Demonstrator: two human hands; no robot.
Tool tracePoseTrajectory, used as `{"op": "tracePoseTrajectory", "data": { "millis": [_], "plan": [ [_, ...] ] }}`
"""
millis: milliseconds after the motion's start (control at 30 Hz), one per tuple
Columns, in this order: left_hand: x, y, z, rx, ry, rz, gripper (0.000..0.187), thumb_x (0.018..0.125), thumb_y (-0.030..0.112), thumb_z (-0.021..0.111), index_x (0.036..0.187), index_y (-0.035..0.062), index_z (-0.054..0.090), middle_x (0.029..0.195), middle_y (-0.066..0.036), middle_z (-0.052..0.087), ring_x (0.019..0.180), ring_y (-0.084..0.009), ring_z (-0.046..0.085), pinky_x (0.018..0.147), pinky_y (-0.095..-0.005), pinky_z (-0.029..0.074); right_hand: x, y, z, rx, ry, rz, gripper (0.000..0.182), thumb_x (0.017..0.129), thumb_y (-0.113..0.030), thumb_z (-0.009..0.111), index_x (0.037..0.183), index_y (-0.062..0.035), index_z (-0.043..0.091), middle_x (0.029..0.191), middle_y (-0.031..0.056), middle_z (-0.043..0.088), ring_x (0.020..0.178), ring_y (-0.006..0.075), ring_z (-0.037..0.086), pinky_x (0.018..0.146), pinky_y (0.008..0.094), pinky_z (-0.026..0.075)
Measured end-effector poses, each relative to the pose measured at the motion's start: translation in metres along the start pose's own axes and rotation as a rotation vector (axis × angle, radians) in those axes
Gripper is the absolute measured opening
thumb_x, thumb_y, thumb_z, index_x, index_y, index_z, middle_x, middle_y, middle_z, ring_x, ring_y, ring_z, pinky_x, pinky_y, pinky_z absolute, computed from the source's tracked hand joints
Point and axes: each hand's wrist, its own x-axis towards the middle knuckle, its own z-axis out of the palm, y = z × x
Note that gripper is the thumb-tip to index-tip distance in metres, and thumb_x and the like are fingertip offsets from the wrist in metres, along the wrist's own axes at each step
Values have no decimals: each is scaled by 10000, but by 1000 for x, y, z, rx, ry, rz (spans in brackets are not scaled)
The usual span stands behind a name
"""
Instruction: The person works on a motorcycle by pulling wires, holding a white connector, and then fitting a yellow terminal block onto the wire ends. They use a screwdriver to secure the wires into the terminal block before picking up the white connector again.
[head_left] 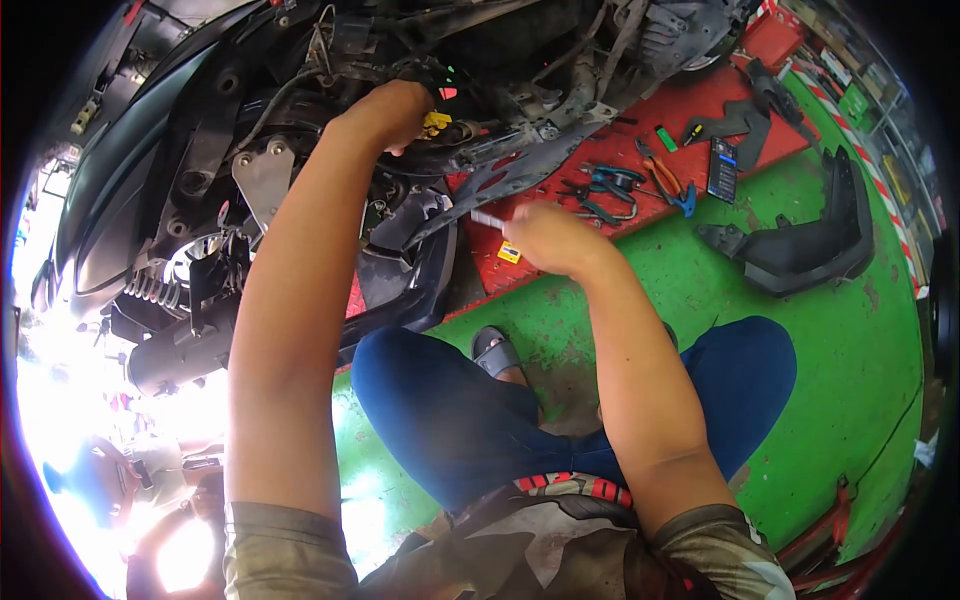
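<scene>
My left hand reaches into the frame of a black motorcycle. Its fingers curl inward and are mostly hidden, next to a small yellow part. Lower and to the right, my right hand is closed around a thin silver tool, whose end points left toward a dark flat panel on the motorcycle. The kind of tool does not show. Just below that hand's fingers, a small yellow item is at the red platform.
On the red platform lie pliers with teal handles, orange-handled pliers, a phone and a green item. A black fairing piece rests on the green floor. An exhaust muffler is at the left.
</scene>
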Motion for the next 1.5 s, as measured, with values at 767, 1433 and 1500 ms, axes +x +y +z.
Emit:
{"op": "tracePoseTrajectory", "data": {
  "millis": [767, 1433, 1500],
  "plan": [
    [-7, 3, 9, 35, 182, -10, 410, 887, 85, 639, 1273, 196, 724, 1182, -164, 732, 1130, -353, 690, 950, -462, 558, 69, -62, 60, 126, 813, -195, 171, 988, -178, 575, 973, -21, 642, 833, 230, 720, 828, 443, 707, 767, 577, 528],
    [-9, 6, 15, 70, 245, -71, 372, 855, 132, 673, 1210, 200, 760, 1148, -165, 744, 1097, -365, 709, 926, -480, 577, 101, -43, 64, 1933, -8, -88, 207, 1018, -221, 549, 1038, -40, 647, 573, -25, 454, 467, 175, 437, 535, 374, 375],
    [-11, 6, 15, 77, 250, -76, 371, 857, 137, 672, 1212, 201, 759, 1147, -163, 744, 1096, -365, 709, 923, -479, 578, 97, -56, 71, 1276, 501, -211, 223, 1017, -225, 548, 1043, -24, 643, 631, 49, 558, 536, 274, 539, 577, 428, 428]
  ]
}}
